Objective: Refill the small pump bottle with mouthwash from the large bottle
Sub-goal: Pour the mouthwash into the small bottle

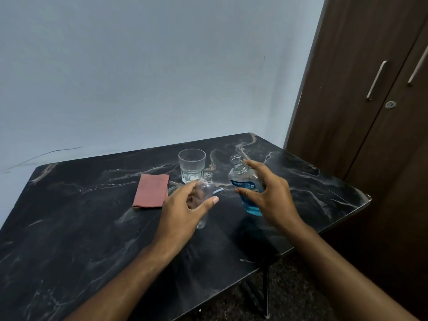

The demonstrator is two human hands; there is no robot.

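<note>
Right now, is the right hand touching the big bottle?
Touching. The head view shows the right hand with fingers and thumb curled round the big bottle.

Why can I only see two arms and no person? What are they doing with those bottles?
The camera sits on the person's head and looks down, so you see what they see: their own two arms reaching out over a dark table with pale marble streaks.

The left hand holds a small clear bottle. It looks empty and has no top on. The right hand holds a bigger bottle with blue mouthwash at the bottom. Its cap is off too, and it leans a little toward the small one.

It looks as if they are getting ready to pour the blue liquid into the small bottle. Nothing is pouring yet.

Behind the bottles stands a drinking glass, and to its left lies a folded reddish cloth. On the right is a brown cupboard.
</note>
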